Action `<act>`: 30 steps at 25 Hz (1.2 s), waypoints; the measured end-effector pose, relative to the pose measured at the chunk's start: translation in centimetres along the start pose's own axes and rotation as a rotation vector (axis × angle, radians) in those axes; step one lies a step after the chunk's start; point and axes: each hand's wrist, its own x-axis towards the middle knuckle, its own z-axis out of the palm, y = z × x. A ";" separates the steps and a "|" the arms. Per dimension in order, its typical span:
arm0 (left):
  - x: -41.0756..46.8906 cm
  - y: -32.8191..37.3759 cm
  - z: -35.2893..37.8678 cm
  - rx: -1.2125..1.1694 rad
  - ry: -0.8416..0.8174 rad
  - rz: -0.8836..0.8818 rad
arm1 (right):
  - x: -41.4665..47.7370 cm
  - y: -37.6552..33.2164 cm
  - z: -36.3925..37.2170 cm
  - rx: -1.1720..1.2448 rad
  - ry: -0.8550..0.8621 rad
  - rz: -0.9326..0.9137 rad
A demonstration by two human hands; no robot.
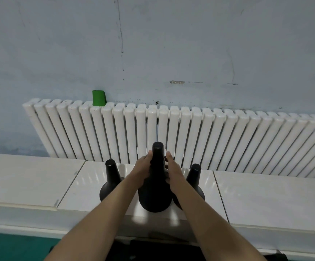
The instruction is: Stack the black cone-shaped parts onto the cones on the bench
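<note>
Clasping cone [155,198]; L hand [143,166], R hand [173,171]

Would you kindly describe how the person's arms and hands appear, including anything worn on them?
The left forearm and right forearm are bare to the frame's lower edge; no sleeves show. The left hand and right hand wear no gloves. Neither wrist carries a watch, bracelet or strap, and no ring shows on the visible parts of the fingers.
</note>
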 end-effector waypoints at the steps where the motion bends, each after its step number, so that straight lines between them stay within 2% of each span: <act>1: -0.7 0.3 0.1 0.003 -0.005 -0.001 | -0.7 0.0 -0.3 -0.005 0.004 -0.003; 21: -8.0 0.0 3.0 0.051 0.021 0.038 | -8.7 1.0 -4.4 0.075 0.034 -0.012; 24: -8.3 -1.6 3.4 0.070 -0.013 0.019 | -9.6 2.0 -5.2 0.161 0.011 0.013; 27: -7.8 -4.0 3.5 0.061 -0.055 -0.032 | -9.7 4.0 -6.2 0.149 0.069 0.021; 30: -7.3 -6.1 3.8 0.070 -0.049 -0.058 | -9.1 5.9 -7.2 0.186 0.051 0.057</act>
